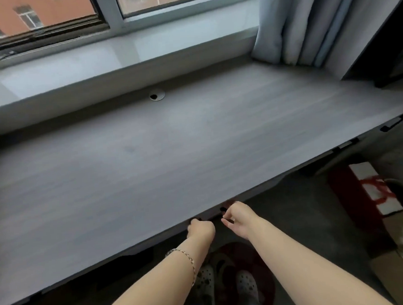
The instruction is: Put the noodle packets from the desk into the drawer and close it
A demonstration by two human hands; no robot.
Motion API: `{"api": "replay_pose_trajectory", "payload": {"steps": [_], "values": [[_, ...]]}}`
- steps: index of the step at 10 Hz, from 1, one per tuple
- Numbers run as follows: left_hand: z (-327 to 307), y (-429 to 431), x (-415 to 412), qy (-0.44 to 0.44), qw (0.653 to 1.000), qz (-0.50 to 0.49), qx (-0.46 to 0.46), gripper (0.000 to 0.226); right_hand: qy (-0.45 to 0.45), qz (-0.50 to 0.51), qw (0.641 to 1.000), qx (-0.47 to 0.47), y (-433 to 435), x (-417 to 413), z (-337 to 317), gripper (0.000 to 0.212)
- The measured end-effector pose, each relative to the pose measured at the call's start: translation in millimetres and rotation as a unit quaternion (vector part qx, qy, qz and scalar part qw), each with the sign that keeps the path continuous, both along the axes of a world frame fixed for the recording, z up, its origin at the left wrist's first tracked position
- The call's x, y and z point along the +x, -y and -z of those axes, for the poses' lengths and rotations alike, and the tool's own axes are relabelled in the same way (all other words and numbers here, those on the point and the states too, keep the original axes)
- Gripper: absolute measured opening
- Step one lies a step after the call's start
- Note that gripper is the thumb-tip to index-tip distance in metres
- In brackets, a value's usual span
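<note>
No noodle packets show anywhere on the grey wood-grain desk (172, 154). The drawer (213, 214) sits tucked under the desk's front edge, with only a thin strip of its front and a black handle (223, 209) showing. My left hand (200, 229) is curled in a fist against the drawer front, fingertips hidden under the desk edge at the handle. My right hand (240, 220) is just to its right, fingers loosely bent and apart, tips touching the drawer front below the handle. A thin bracelet is on my left wrist.
A cable hole (157, 95) sits at the back of the desk, below the window sill (96, 64). Grey curtains (305, 21) hang at the right. On the floor to the right are a red-and-white box (372, 189) and cardboard boxes (402, 258). My feet in slippers are under the desk.
</note>
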State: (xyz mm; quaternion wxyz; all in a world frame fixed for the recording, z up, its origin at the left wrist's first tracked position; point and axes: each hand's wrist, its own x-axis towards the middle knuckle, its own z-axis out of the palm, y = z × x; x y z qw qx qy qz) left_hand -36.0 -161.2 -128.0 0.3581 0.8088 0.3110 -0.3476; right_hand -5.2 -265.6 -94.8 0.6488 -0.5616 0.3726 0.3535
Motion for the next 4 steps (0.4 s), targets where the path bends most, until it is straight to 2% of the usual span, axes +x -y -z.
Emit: {"api": "replay_pose_trajectory", "payload": {"steps": [1, 2, 3, 4], "values": [[-5, 4, -13, -0.010, 0.998, -0.053, 0.037, 0.054, -0.020, 0.007, 0.999, 0.050, 1, 8, -3, 0.059], [-23, 8, -13, -0.020, 0.998, -0.048, 0.038, 0.058, -0.017, -0.043, 0.997, 0.062, 8, 12, -10, 0.052], [-45, 9, -10, -0.033, 0.999, -0.007, 0.037, 0.044, -0.016, -0.236, 0.971, -0.019, 16, 19, -16, 0.040], [-61, 10, 2, -0.015, 0.997, 0.007, 0.071, 0.034, -0.004, -0.406, 0.907, -0.113, 14, 28, -34, 0.031]]}}
